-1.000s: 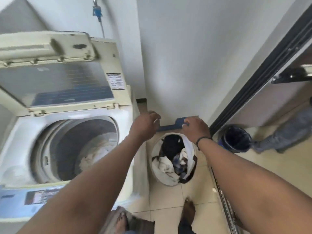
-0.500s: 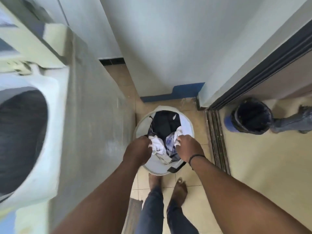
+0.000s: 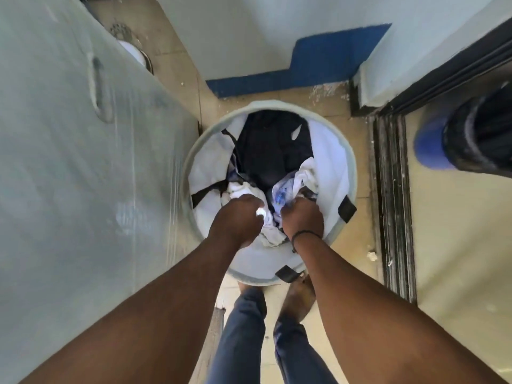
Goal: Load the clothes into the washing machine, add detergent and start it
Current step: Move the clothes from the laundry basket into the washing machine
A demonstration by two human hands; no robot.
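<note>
Two hands are down inside the laundry basket point(image 3: 349, 162), each with fingers curled into the pile.

Washing machine point(image 3: 83, 162): only its pale grey side panel shows, filling the left of the view just beside the basket. Drum and lid are out of frame.

Laundry basket: round, pale rim, white liner with black straps, standing on the tiled floor point(image 3: 457, 245) between the machine and the door track point(image 3: 393, 203).

Clothes point(image 3: 273, 151): all in the basket. A dark garment lies at the back; crumpled white pieces and one blue-printed piece lie at the front.

Blue bin point(image 3: 432, 148): dark-lined, beyond the door track, well apart from the basket.

Left hand point(image 3: 237, 220): closed on white cloth at the near left of the pile.

Right hand point(image 3: 303, 214): closed on the white and blue-printed cloth beside it. A dark wristband point(image 3: 304, 234) sits on this wrist.

Risks, as judgement:
- Pieces look tangled, so a lift may drag the dark garment or a strap along and tip the light basket.
- A loose end may trail and drop onto the gritty floor during the carry to the drum.
- Whites and darks loaded together may bleed.

Writing: none legible. The blue print on the cloth is too blurred to read.
</note>
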